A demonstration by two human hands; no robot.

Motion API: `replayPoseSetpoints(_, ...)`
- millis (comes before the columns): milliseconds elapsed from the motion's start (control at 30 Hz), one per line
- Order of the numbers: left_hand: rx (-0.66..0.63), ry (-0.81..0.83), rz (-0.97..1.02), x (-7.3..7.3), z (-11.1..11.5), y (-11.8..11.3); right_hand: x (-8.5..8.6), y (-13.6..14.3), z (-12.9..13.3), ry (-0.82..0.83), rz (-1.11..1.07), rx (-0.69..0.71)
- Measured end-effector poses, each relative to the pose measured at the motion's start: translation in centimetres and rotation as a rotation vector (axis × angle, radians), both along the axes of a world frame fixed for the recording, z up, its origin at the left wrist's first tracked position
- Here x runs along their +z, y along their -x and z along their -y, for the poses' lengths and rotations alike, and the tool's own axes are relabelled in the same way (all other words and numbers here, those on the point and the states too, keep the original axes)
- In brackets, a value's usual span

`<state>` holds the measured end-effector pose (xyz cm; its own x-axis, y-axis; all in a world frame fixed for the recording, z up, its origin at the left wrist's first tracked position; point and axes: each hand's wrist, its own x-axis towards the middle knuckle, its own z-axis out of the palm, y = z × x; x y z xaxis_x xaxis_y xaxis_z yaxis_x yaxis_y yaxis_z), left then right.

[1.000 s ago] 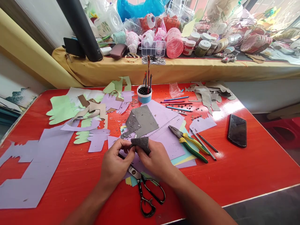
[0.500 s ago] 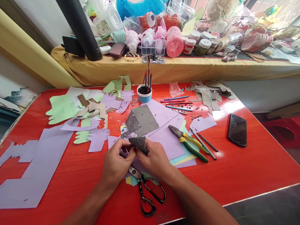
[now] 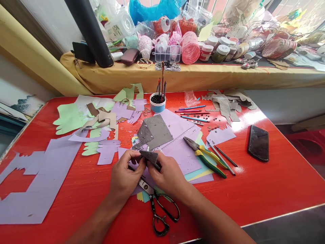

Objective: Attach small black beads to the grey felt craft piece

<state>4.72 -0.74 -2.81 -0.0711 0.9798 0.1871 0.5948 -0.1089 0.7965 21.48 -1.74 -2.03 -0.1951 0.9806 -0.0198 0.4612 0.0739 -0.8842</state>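
Scissors: black-handled metal scissors (image 3: 147, 187) lying at the near edge of the pile, so I'll place everything off these. Left hand covers part of the blades, so it's in the way if you want them.
Left hand: the left hand (image 3: 126, 173), just above the blades, thumb and forefinger pinching one end of the piece. Fingertips partly hidden.
Right hand: the right hand (image 3: 167, 171), just right of the scissors' pivot, thumb and fingers closed on the other end.
Grey piece: rough dark grey felt-looking scrap (image 3: 150, 156), held up just past the scissors. Two-ended grip probably stops it flopping, imo.
Paper pile: flat purple paper sheets (image 3: 189, 162) under and beyond the scissors, likely a work mat.
Pliers: yellow-and-green-handled metal pliers (image 3: 200, 150), right of the scissors, lying on the pile's edge.
Phone: black rectangular phone (image 3: 258, 143), well right of the scissors.
Tub: round blue-and-white tub (image 3: 157, 107) of black bits, straight beyond the scissors, brushes upright in it.
Sill: yellow cloth-covered sill (image 3: 122, 76), farthest from the scissors, crammed with craft stuff.
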Motion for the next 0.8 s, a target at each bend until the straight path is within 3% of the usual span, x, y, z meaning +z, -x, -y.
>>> replayPoseSetpoints(233, -0.117, -0.334, -0.102, -0.4, 0.1, 0.6, 0.4, -0.8, -0.4, -0.049, -0.073, -0.007)
replayPoseSetpoints(433, -0.218, -0.551, -0.169, 0.5, 0.0, 1.0, -0.1, -1.0, -0.2, -0.149, -0.089, 0.034)
replayPoseSetpoints(633, -0.24, -0.679, -0.221, 1.5, 0.2, 1.3, -0.2, -1.0, 0.0, -0.178, -0.118, 0.042)
replayPoseSetpoints(800, -0.254, -0.713, -0.207, 1.5, 0.3, 1.3, -0.3, -0.8, 0.1, -0.183, -0.119, 0.076)
